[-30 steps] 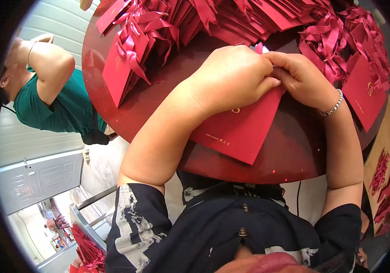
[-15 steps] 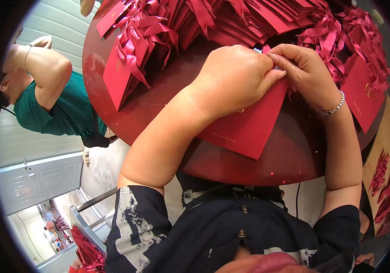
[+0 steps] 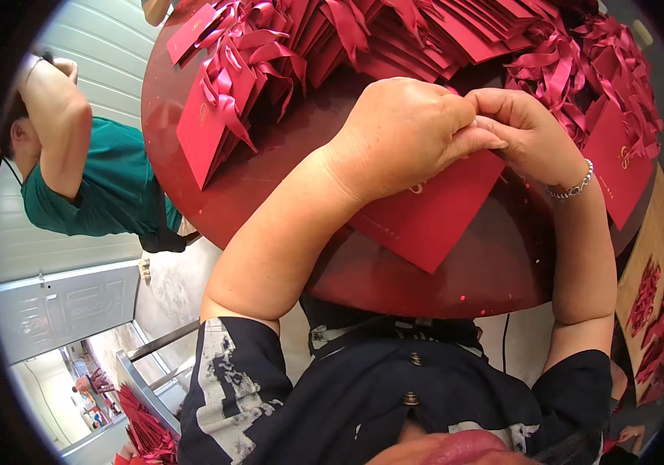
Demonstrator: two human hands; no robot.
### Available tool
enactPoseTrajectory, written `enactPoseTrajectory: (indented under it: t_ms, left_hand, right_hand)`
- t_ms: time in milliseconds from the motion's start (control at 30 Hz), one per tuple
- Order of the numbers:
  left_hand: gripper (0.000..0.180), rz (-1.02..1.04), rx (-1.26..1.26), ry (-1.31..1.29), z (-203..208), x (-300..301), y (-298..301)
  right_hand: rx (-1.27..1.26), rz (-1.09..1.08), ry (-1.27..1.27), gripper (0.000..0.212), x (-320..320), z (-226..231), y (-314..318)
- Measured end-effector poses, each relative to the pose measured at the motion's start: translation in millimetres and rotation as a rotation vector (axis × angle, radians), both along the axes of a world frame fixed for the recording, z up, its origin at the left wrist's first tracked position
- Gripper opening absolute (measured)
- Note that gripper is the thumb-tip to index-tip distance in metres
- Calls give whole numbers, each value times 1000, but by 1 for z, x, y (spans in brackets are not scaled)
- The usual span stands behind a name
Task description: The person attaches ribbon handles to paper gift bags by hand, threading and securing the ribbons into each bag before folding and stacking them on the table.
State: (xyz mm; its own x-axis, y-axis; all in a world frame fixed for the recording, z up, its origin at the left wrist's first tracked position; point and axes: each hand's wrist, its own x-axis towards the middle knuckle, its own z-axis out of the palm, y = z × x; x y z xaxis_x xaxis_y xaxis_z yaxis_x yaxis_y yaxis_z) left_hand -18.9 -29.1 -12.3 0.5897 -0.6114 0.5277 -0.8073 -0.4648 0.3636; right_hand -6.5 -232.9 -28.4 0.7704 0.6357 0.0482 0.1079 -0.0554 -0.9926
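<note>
A flat red paper gift bag with small gold print lies tilted under my hands, near the front of the round table. My left hand is closed at the bag's upper edge, thumb pointing right, and covers much of its top. Against it, my right hand is closed in a pinch, thumb and fingertips meeting the left thumb and fingers. What lies between the right fingertips is hidden.
Red bags with ribbons stand fanned at the left, and a stack of red bags at the back. More ribboned bags lie at the right. A person in a green shirt is beyond the dark red table.
The bag has turned slightly, its lower corner swinging left and its right corner rising. My right hand has moved a little right and down. The person in green has shifted an arm.
</note>
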Motion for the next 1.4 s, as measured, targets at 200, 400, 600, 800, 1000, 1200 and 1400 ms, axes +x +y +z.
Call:
enactPoseTrajectory:
  t_ms: [200, 400, 600, 800, 1000, 1200, 1400]
  left_hand:
    - [28, 11, 60, 56, -2, -3, -3]
    - [23, 23, -5, 28, -1, -10, -13]
    - [25, 9, -43, -102, 0, -14, -17]
    - [44, -135, -32, -170, 6, -29, -17]
    - [43, -210, -33, -121, 3, -28, -19]
    - [43, -167, -43, -110, 6, -27, -20]
    - [43, -186, -49, -86, 6, -31, -21]
  right_hand:
    - [-335, -149, -455, 16, -4, 0, 1]
    - [-433, -389, -700, 21, -10, 7, 7]
    - [-512, -383, -591, 22, -7, 0, 1]
    - [-263, -309, -433, 45, -15, 30, 6]
    - [-98, 0, -422, 48, -16, 8, 13]
    - [-323, -10, -607, 24, -7, 8, 4]
    - [-391, 4, -713, 15, -6, 9, 1]
